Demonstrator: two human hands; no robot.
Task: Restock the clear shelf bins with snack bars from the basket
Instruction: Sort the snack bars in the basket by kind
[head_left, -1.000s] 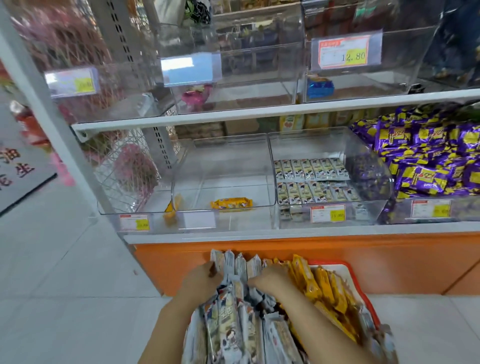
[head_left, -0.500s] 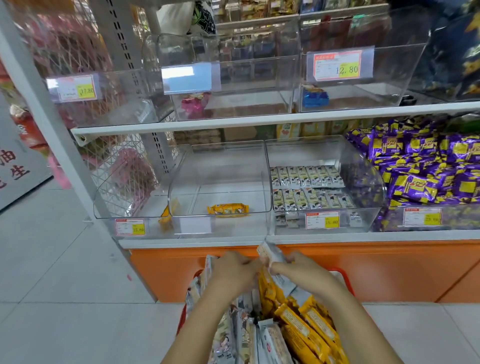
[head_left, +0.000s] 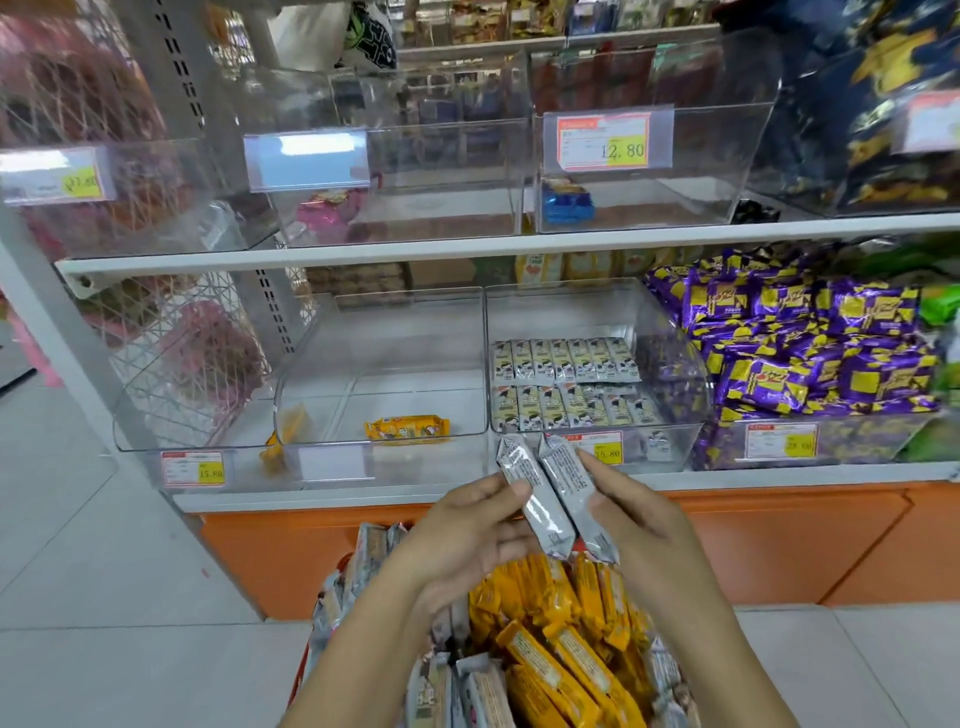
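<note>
Two tiers of clear bins line a white shop shelf (head_left: 467, 248), and the restocking looks barely begun. The middle lower bin (head_left: 384, 338) holds a lone yellow bar (head_left: 408, 427). Next to it, the pale-bar bin (head_left: 675, 364) carries two neat rows of pale bars (head_left: 566, 379) beside a heap of purple packs (head_left: 805, 358). Below, the basket (head_left: 306, 673) brims with yellow bars (head_left: 550, 623) and grey bars (head_left: 483, 691). Above it the left hand (head_left: 462, 540) curls fingers and thumb round the first silver bar (head_left: 535, 499), and the right hand (head_left: 639, 525) clasps the second silver bar (head_left: 571, 488). The two bars touch side by side, printed backs up, just in front of the lower shelf's edge. They appear to belong with the pale rows, though their fronts are hidden. Done well, the pair would be turned face up, lifted over that bin's front wall and laid flat in line with the rows, not dropped. The yellow stock would be left for the middle bin.
</note>
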